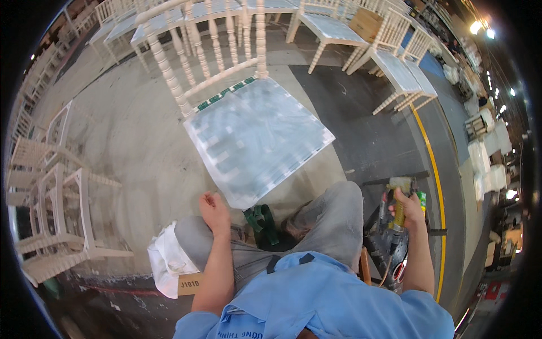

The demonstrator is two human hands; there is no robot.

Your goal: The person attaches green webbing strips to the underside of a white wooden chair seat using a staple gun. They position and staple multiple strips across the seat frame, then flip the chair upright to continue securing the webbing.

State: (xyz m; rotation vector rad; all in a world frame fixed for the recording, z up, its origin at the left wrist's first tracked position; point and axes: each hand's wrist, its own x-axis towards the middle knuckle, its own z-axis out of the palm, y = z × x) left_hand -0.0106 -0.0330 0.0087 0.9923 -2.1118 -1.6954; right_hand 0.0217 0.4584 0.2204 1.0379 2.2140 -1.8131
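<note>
A cream chair with turned spindles [217,42] stands in front of me. Its square seat [257,133] has a white and pale-blue cover that looks like plastic film, with green strips showing at the back edge. My left hand [214,212] is near the seat's front-left corner, above my knee, its fingers curled closed and nothing visible in them. To the right, my right hand [411,209] grips an air staple gun [398,217] with a yellow-green body, away from the chair. A thin hose [387,270] runs down from its handle. Green straps [261,221] show under the seat's front.
Bare chair frames [59,220] are stacked at left. More cream chairs [333,28] with covered seats line the back. A white bag [168,257] and a cardboard piece [189,284] lie by my left leg. Red-handled scissors [400,271] sit at my right. A yellow line [432,152] crosses the floor.
</note>
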